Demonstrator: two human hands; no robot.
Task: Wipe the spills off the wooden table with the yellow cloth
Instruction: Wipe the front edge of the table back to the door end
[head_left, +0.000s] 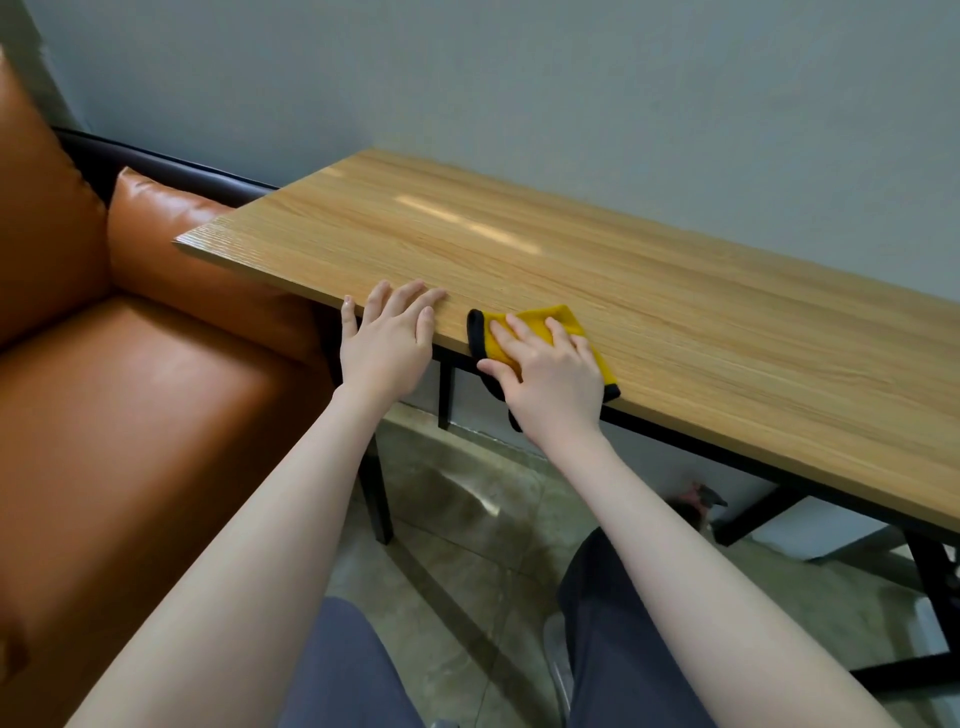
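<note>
The wooden table (649, 312) stretches from centre left to the right edge, set against the wall. A yellow cloth with black trim (558, 325) lies at the table's near edge, partly hanging over it. My right hand (545, 382) lies flat on the cloth with straight fingers, pressing it onto the wood. My left hand (389, 343) rests on the table's near edge just left of the cloth, fingers straight, thumb over the edge. I see no clear spill on the wood, only a pale glare streak further back.
An orange leather sofa (130, 389) stands left of the table, its armrest close to the table's end. Black metal table legs (376, 499) stand on a tiled floor. My knees in grey trousers (613, 623) are below. A small dark object lies under the table.
</note>
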